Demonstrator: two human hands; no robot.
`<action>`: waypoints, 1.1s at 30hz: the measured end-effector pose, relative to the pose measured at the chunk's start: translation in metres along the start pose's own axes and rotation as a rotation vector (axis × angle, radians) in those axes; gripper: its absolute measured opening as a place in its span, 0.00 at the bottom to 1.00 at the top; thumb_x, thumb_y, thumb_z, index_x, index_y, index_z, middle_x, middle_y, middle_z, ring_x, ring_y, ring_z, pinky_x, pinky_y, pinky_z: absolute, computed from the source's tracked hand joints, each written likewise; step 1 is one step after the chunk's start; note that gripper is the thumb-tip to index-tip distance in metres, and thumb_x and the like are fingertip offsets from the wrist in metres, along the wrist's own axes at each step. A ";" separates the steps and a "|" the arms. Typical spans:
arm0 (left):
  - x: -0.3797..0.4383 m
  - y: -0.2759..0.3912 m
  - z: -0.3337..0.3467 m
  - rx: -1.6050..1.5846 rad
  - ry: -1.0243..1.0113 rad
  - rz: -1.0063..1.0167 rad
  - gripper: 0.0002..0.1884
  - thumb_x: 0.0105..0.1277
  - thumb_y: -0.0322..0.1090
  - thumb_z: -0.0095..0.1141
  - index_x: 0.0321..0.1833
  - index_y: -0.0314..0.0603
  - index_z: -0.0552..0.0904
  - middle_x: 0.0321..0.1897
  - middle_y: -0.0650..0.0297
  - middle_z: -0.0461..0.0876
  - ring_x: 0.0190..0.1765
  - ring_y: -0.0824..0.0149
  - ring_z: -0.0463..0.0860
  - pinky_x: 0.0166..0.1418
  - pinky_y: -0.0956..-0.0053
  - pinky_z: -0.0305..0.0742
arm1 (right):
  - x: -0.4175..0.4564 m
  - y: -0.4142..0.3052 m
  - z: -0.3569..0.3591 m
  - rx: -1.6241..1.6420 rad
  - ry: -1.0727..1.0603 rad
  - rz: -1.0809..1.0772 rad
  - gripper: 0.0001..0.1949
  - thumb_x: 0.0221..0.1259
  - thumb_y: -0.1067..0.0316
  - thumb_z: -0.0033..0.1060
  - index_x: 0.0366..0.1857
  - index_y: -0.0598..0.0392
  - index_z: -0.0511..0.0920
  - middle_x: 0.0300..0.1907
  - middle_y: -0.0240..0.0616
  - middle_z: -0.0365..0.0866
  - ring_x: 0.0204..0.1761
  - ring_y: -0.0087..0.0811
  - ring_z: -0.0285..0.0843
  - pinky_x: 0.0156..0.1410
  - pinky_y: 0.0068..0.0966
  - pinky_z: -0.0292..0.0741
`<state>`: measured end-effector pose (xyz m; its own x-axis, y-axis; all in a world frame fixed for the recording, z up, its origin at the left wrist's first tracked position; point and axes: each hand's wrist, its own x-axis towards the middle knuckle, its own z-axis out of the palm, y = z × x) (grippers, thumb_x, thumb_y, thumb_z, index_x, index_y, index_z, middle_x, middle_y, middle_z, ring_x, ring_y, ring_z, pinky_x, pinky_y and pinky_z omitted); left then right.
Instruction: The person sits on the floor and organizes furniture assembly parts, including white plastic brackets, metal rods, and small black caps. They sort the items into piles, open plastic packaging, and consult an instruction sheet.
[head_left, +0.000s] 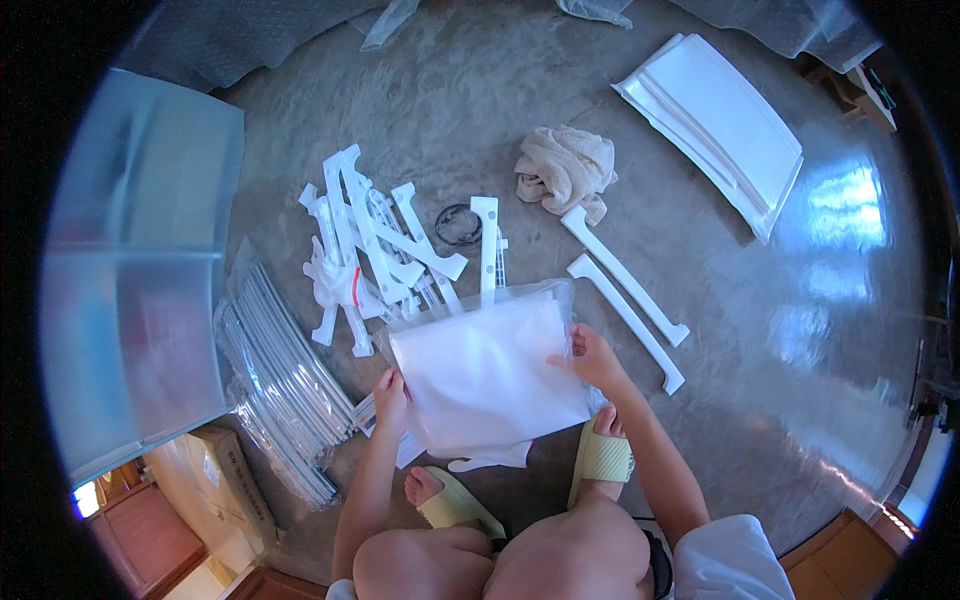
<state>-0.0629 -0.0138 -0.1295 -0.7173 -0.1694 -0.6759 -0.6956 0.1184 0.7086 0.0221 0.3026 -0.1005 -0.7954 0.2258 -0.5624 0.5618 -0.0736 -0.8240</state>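
Between my two hands is a clear plastic bag (491, 371) with a folded white sheet inside it, held above the floor. My left hand (391, 401) pinches the bag's left edge. At the right edge, my right hand (592, 356) grips the bag, its fingers partly behind the plastic. Just beyond the bag, a white plastic bracket-like bar (487, 247) lies partly covered by it. A loose pile of similar white plastic bars (375, 232) sits farther left. Two more white bars (626, 300) rest side by side to the right of the bag.
Metal tubes in clear wrap (289, 382) lie at left, beside a translucent cabinet (150, 277) and a cardboard box (225, 480). A crumpled beige towel (566, 169), a black coil (457, 225) and a packet of white panels (712, 127) are on the concrete floor (465, 97).
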 end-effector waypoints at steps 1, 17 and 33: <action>0.001 -0.002 -0.002 0.014 -0.010 -0.007 0.11 0.67 0.37 0.43 0.37 0.39 0.77 0.20 0.74 0.71 0.21 0.81 0.66 0.23 0.85 0.59 | -0.001 -0.007 0.000 0.100 -0.016 -0.011 0.16 0.41 0.60 0.69 0.34 0.57 0.77 0.30 0.38 0.79 0.35 0.27 0.76 0.41 0.23 0.71; 0.002 -0.011 -0.002 -0.168 -0.088 -0.031 0.10 0.67 0.35 0.42 0.41 0.38 0.75 0.29 0.69 0.76 0.30 0.78 0.74 0.33 0.84 0.69 | -0.014 -0.022 0.017 0.160 -0.074 0.133 0.30 0.40 0.65 0.70 0.49 0.61 0.65 0.42 0.42 0.73 0.44 0.33 0.73 0.50 0.30 0.70; -0.008 0.000 0.012 -0.217 -0.115 -0.124 0.10 0.67 0.33 0.41 0.43 0.37 0.74 0.35 0.65 0.77 0.37 0.73 0.76 0.42 0.81 0.72 | -0.009 -0.013 0.012 0.185 0.010 -0.006 0.28 0.42 0.65 0.68 0.50 0.61 0.68 0.41 0.42 0.75 0.43 0.31 0.73 0.50 0.28 0.70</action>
<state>-0.0574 -0.0006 -0.1265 -0.6355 -0.0556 -0.7701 -0.7626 -0.1110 0.6373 0.0186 0.2898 -0.0853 -0.7958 0.2364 -0.5576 0.5048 -0.2496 -0.8263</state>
